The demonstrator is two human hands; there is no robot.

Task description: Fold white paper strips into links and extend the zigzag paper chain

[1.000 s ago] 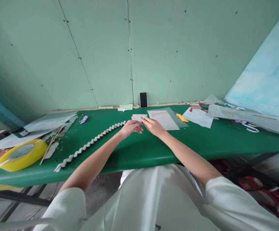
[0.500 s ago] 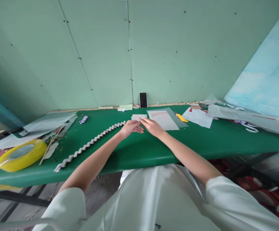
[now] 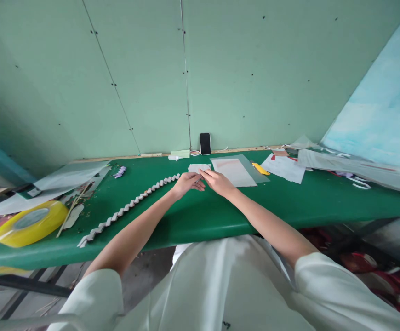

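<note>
My left hand [image 3: 185,184] and my right hand [image 3: 218,180] meet over the middle of the table, fingertips touching. Between them they pinch a small greyish piece [image 3: 200,178] that looks like folded paper; the fingers cover most of it. My left hand's lower fingers are bent below it. Just behind the hands lies a small stack of white paper pieces [image 3: 200,167]. From beside my left hand a zigzag folded-paper chain [image 3: 131,204] runs toward the table's front left. A white paper sheet [image 3: 236,173] on a clear sleeve lies to the right of my right hand.
The green-covered table [image 3: 200,216] stands against a wall. A phone [image 3: 205,144] leans there. A yellow cutter [image 3: 260,168] and loose papers [image 3: 284,168] lie right; a yellow tape roll [image 3: 53,217], thin sticks [image 3: 72,209] and small purple pieces [image 3: 120,172] lie left.
Almost nothing differs. My left hand's lower fingers have shifted very slightly; both hands stay in the same spot, pinching the small piece.
</note>
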